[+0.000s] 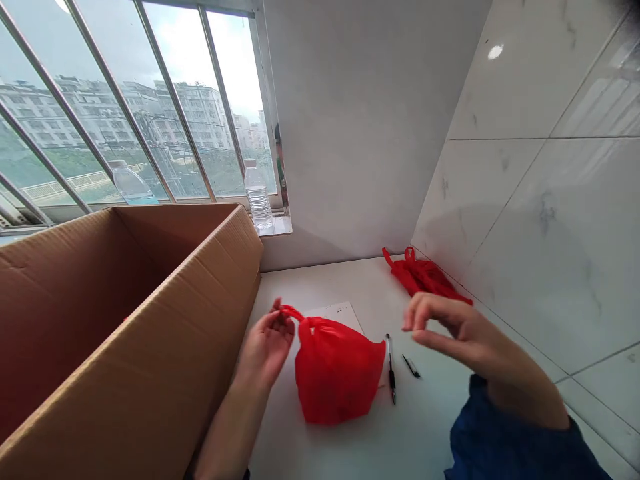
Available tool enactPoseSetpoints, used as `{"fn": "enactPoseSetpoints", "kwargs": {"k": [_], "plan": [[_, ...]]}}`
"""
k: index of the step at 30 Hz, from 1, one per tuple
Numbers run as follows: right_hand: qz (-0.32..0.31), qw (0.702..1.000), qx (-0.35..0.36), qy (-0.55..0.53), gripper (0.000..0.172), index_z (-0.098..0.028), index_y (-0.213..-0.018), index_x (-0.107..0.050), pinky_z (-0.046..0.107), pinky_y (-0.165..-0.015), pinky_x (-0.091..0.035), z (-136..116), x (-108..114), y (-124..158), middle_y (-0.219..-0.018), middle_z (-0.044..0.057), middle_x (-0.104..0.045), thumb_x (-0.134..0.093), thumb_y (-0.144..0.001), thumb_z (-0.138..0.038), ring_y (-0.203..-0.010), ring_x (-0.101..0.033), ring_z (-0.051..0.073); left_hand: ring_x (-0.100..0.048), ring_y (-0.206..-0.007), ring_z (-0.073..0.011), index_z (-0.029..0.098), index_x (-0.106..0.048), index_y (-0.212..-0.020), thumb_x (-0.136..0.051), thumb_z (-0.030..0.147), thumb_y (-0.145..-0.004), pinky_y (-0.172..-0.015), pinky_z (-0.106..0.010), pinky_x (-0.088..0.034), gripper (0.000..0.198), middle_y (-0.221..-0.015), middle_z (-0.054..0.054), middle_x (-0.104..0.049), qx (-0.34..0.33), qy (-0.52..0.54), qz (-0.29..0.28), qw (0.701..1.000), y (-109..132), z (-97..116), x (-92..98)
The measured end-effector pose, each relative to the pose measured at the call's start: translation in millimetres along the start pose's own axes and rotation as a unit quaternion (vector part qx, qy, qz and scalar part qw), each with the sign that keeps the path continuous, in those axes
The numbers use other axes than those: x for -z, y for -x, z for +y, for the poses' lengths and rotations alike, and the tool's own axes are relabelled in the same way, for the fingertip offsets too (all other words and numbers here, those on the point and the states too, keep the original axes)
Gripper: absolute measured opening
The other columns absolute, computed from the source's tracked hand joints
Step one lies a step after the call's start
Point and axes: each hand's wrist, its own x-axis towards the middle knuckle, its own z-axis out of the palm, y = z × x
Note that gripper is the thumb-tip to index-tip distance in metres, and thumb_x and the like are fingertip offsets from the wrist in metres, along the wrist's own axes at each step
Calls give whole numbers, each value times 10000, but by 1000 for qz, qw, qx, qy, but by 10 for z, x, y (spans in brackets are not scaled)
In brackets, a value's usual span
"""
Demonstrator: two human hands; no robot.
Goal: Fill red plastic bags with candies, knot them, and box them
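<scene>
The white bench (360, 453) fills the lower centre of the frame, carrying a bulging red carrier bag (340, 377). My left hand (267, 347) pinches its handle (293, 312); my right hand (470, 337), empty, curves with thumb and fingers apart. I'd pull gently, sparing that thin handle.

From my remote seat I see a thin, crinkled plastic bag (340, 377), a matt cardboard box (210, 313), smooth glossy wall tiles (575, 247), shiny metal window bars (223, 91), a clear plastic bottle (258, 200).
</scene>
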Motion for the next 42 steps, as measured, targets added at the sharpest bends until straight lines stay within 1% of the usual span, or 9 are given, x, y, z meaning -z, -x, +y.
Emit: {"fn": "enactPoseSetpoints", "kwargs": {"k": [4, 9, 13, 16, 22, 28, 34, 38, 42], "plan": [[72, 997, -25, 24, 189, -250, -856, -616, 333, -727, -503, 32, 27, 40, -967, 59, -690, -628, -933, -422, -896, -645, 222, -650, -675, -110, 134, -685, -1065, -416, 36, -929, -599, -213, -567, 317, -811, -46, -643, -12, 8, -9, 1000, -37, 39, 8], [-40, 979, -82, 183, 367, -235, -872, -605, 304, -570, -376, -71, -587, -245, -822, 28, -691, -710, -820, -583, -687, -604, 200, -656, -734, -128, 130, -682, -1063, -472, 54, -930, -664, -263, -590, 260, -879, -55, -648, 19, -41, -57, 997, 85, -109, -45], [-53, 946, -63, 314, 211, -214, -793, -546, 305, -553, -259, -109, -865, -347, -773, 27, -654, -559, -948, -356, -629, -535, 171, -656, -752, -118, 141, -668, -1015, -487, 41, -930, -652, -237, -579, 224, -897, -44, -645, -5, -46, -57, 997, 92, -113, -36], [-59, 955, -44, 287, 195, -220, -748, -502, 297, -565, -269, -87, -739, -278, -726, -3, -620, -497, -943, -234, -611, -495, 148, -659, -744, -119, 155, -647, -1030, -502, 15, -914, -664, -236, -582, 232, -866, -39, -633, 1, -29, -39, 999, 44, -79, -7], [-76, 959, -113, 247, 246, -228, -713, -510, 281, -536, -286, -35, -306, -19, -662, -14, -600, -531, -943, -315, -578, -478, 150, -623, -613, -125, 142, -603, -1067, -479, 21, -918, -553, -250, -544, 229, -780, -33, -589, 88, 18, -23, 996, 25, -12, -14], [-80, 959, -162, 217, 351, -236, -721, -546, 279, -520, -282, 27, -46, 202, -634, -5, -562, -498, -975, -474, -565, -460, 158, -581, -547, -92, 139, -574, -1039, -483, -34, -886, -441, -184, -423, 248, -794, -29, -587, 73, 6, 3, 997, 9, 39, 3], [-89, 966, -156, 187, 298, -236, -736, -582, 286, -526, -293, 11, 36, 260, -649, -9, -553, -536, -971, -413, -574, -464, 153, -596, -583, -91, 153, -561, -946, -451, -26, -896, -525, -191, -476, 216, -797, -29, -592, 44, 5, 48, 998, -127, 57, 76], [-33, 990, -82, 106, 236, -233, -796, -625, 278, -576, -409, -45, -66, 75, -876, 38, -648, -570, -960, -394, -735, -576, 174, -635, -742, -113, 192, -661, -1023, -505, 88, -914, -726, -228, -535, 216, -849, -28, -653, -90, -47, -46, 994, 143, -22, -77], [-35, 997, -4, -70, 218, -219, -849, -614, 265, -648, -469, -104, -413, -233, -1068, 78, -651, -553, -974, -386, -996, -600, 217, -590, -1127, -245, 209, -695, -1126, -708, 222, -843, -962, -309, -482, 283, -1100, -81, -690, -175, -265, -225, 921, 695, -177, -195]]}}
